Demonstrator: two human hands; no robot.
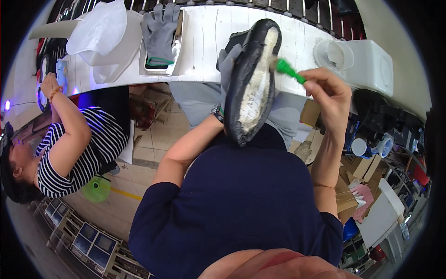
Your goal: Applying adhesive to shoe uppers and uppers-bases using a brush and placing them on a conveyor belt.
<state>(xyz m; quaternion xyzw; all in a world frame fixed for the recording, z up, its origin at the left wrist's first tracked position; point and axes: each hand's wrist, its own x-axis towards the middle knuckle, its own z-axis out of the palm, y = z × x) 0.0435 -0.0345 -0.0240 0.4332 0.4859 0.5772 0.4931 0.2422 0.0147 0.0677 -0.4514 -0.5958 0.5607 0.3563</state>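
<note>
Worktable (204, 42), long and white-topped: items about a gloved left hand (226, 65) and a bare right hand (330, 90)

Person in black-and-white striped top (95, 132): well off to the left of the gloved fingers, one bare arm reaching to the worktable.

Tub, white, open, plastic (114, 58): far left of the gloved fingers; translucent white sheet (100, 32) over its rim.

Canister, white, boxy, plastic (375, 67): to the right of the bare fingers, beyond them.

Shoe, black, with long off-white patch on its underside (255, 93): between the two hands, held up at the worktable's near edge, underside facing the wearer. Gloved fingers wrap its left side, gripping it.

Tray, white, shallow, rectangular (182, 46): left of the gloved fingers, holding a grey glove with green cuff edge (160, 35).

Cup, round, whitish (338, 55): just beyond the bare fingers, beside the canister.

Brush, small, green-handled (289, 70): handle end pinched by the bare fingers and thumb, head at the shoe's right edge; contact cannot be told.

Wristwatch, dark (216, 111): below the gloved fingers, on the left wrist.
</note>
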